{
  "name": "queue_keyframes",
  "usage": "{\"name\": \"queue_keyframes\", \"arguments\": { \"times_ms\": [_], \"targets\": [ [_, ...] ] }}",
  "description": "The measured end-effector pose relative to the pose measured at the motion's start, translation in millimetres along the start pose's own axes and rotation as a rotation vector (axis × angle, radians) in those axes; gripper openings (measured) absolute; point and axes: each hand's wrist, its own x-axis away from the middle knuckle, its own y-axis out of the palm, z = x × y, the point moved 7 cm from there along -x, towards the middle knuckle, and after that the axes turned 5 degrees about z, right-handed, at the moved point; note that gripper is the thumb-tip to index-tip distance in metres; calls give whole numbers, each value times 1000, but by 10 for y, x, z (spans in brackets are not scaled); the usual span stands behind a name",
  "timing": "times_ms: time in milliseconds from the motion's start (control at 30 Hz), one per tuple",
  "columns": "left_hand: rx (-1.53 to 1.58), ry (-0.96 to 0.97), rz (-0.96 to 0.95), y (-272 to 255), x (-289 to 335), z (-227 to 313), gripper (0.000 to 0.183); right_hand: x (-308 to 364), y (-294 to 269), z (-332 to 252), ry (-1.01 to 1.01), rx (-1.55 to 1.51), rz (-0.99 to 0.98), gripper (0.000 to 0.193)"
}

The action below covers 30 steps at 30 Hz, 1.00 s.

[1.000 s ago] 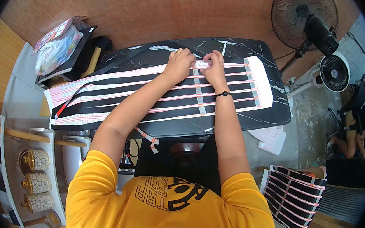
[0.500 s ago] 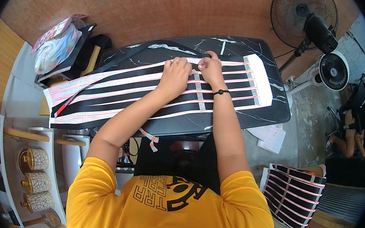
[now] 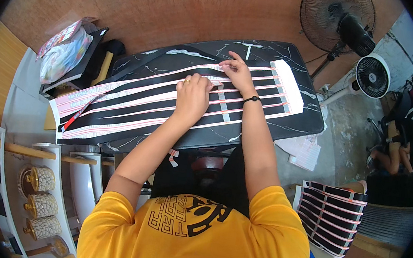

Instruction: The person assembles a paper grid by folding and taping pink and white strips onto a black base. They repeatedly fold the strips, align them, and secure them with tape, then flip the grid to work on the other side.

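Observation:
A long layout of black strips alternating with white, red-lined paper strips [image 3: 92, 129] lies across the black marble-patterned table [image 3: 311, 120]. My left hand [image 3: 193, 98] rests on its middle, fingers bent and closed; what sits under the fingertips is hidden. Beside the left thumb, a grey tape band [image 3: 223, 107] crosses the nearer strips. Farther right, my right hand [image 3: 239, 76] pinches the edge of the farthest white paper strip [image 3: 212, 67] between thumb and finger, its other fingers raised. A second grey tape band [image 3: 281, 89] crosses the strips near the white right end.
Two fans [image 3: 372, 78] [image 3: 341, 22] stand beyond the table's right end. A similar striped sheet [image 3: 329, 218] hangs at the lower right. Jars [image 3: 42, 205] fill the shelf at left. A plastic bag [image 3: 64, 55] sits at the far left. Paper sheets [image 3: 306, 156] lie on the floor.
My left hand has shifted slightly nearer to me and left. The right hand has moved a little left, apart from the left one. The view has shifted slightly.

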Motion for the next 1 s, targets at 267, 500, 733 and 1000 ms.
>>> {"name": "queue_keyframes", "arguments": {
  "times_ms": [267,500,733,1000],
  "targets": [
    [40,-73,66,60,-116,-129,11,235,-71,-260,-219,554,-114,11],
    [69,-86,51,68,-77,-130,13,344,-69,-94,-214,732,-16,10],
    [22,-17,0,65,85,-8,17,332,-29,-8,-70,839,21,17],
    [30,-28,-4,-162,324,109,16,353,-9,-26,-74,859,41,20]
  ]
}}
